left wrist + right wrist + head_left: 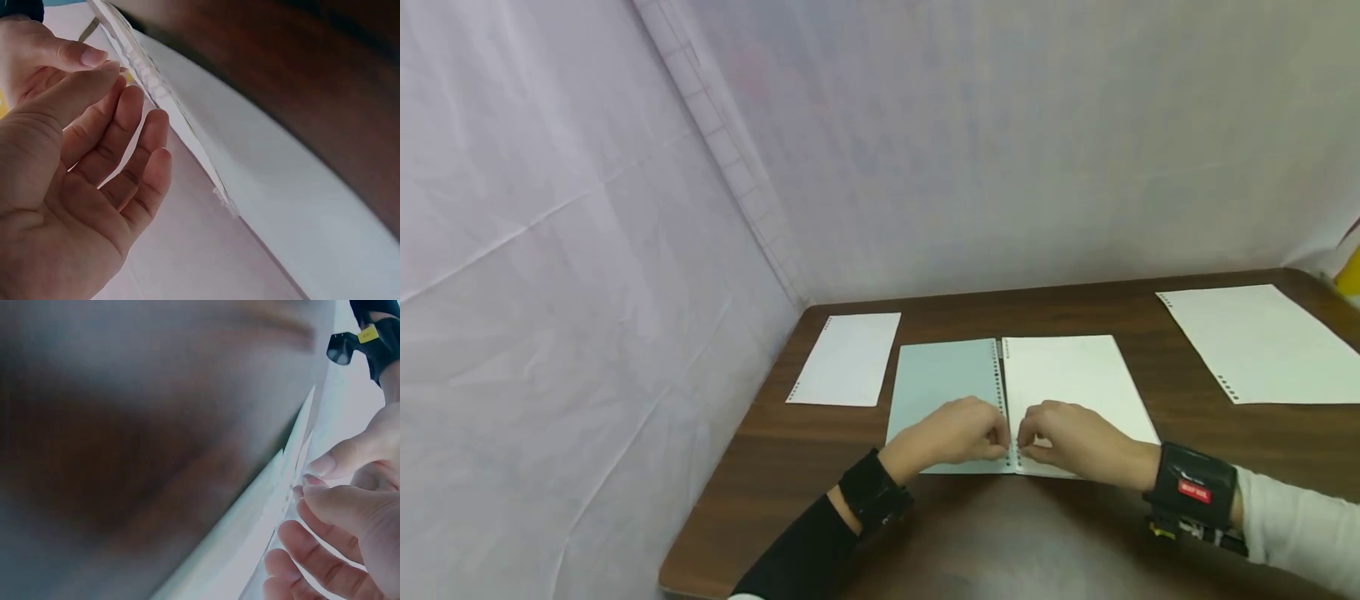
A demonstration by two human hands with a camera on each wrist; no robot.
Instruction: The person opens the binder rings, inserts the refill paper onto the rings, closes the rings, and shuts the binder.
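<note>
The open loose-leaf binder (1022,400) lies flat at lower centre of the head view, on the brown surface (790,467). Its pale green cover (943,379) is on the left and a white page (1075,375) on the right. The binding strip (1003,400) of small rings runs down the middle.

Both hands meet at the near end of that strip. The left hand (955,433) has thumb and forefinger brought close together at the strip, the other fingers loosely curled; in the left wrist view the fingertips (103,69) sit just beside the clear plastic ring strip (147,69). Whether they actually pinch it cannot be told. The right hand (1067,442) mirrors this, its fingertips (312,484) at the page edge beside the strip; its hold is equally unclear.

A white punched sheet (847,360) lies at left of the binder, apart from it. A larger punched sheet (1255,342) lies at upper right, well apart.

Risk assessment: the ring strip looks thin and flexible. Uneven pull from the two hands could twist it or tear the punched holes of the page. Pulling on one end only could slide the binder across the surface, as nothing else holds it down.
</note>
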